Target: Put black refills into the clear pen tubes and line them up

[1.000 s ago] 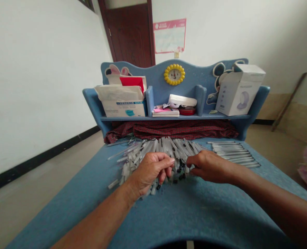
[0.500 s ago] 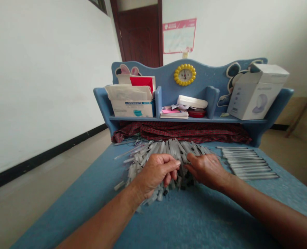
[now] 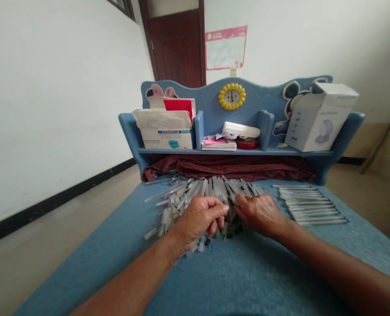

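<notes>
A heap of short clear plastic tubes (image 3: 195,193) and small black caps lies on the blue desk top (image 3: 234,276). My left hand (image 3: 200,217) rests on the near edge of the heap with its fingers curled in, pinched on something I cannot make out. My right hand (image 3: 259,213) lies just to its right, fingers bent down into the tubes, thumb toward the left hand. To the right, a neat row of longer grey tubes (image 3: 310,204) lies side by side.
A blue shelf (image 3: 234,151) stands at the back of the desk with a yellow clock (image 3: 232,96), a mask box (image 3: 167,134), booklets, a red tin and a white carton (image 3: 320,118). A red checked cloth (image 3: 228,166) lies under it. A dark door (image 3: 178,44) is behind.
My right hand has moved forward from the black caps into the tubes, nearer the left hand. The view has shifted slightly. The left hand stays curled.
</notes>
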Motion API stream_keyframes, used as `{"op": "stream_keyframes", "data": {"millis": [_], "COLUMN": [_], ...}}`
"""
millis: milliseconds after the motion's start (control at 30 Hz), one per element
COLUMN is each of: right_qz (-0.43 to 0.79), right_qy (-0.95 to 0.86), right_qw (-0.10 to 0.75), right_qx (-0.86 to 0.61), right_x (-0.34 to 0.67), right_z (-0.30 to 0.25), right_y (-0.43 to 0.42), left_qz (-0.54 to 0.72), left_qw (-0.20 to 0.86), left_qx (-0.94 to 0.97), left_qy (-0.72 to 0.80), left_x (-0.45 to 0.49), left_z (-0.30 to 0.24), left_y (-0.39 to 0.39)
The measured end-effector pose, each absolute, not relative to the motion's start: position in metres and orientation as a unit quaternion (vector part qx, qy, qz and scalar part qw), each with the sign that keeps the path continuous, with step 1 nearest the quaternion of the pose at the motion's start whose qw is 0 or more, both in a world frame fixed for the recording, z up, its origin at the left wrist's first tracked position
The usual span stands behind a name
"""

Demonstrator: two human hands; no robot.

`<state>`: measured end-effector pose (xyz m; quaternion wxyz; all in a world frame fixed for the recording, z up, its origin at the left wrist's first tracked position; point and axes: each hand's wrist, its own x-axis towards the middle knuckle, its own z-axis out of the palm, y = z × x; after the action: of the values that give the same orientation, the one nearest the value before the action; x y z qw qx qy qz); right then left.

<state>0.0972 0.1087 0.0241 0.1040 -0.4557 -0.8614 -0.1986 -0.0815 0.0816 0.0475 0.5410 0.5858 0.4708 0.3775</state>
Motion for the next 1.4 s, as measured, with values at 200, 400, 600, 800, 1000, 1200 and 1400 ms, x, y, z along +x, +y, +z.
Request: {"op": "stream_keyframes", "data": {"millis": [200,400,600,800,1000,1200,1400], "right_qz": [-0.213,-0.283,-0.250,-0.172,-0.119,-0.184,-0.192], "right_qy": [-0.862,-0.824,-0.840,-0.891,-0.884,-0.862,-0.857], "right_qw": [0.144,0.324,0.404,0.347,0.190,0.082,0.039], "right_qx": [-0.436,-0.369,-0.264,-0.235,-0.410,-0.464,-0.476], "right_x": [0.104,0.113,0.107,0.105,0.110,0.091,0.079], "right_z": [0.026,0.049,0.069,0.055,0.040,0.030,0.031], "right_y": [0.110,0.102,0.075,0.078,0.102,0.104,0.098], "left_qz": [0.380,0.382,0.433,0.524,0.577,0.574,0.571], "left_qw": [0.534,0.558,0.712,0.727,0.669,0.645,0.639], "left_qx": [0.587,0.569,0.423,0.346,0.367,0.396,0.400], "left_qy": [0.475,0.469,0.356,0.278,0.292,0.312,0.325], "left_x": [-0.080,-0.080,-0.079,-0.082,-0.089,-0.089,-0.090], "left_z": [0.048,0.045,0.048,0.055,0.058,0.058,0.057], "left_y": [0.080,0.083,0.081,0.082,0.089,0.087,0.086]}}
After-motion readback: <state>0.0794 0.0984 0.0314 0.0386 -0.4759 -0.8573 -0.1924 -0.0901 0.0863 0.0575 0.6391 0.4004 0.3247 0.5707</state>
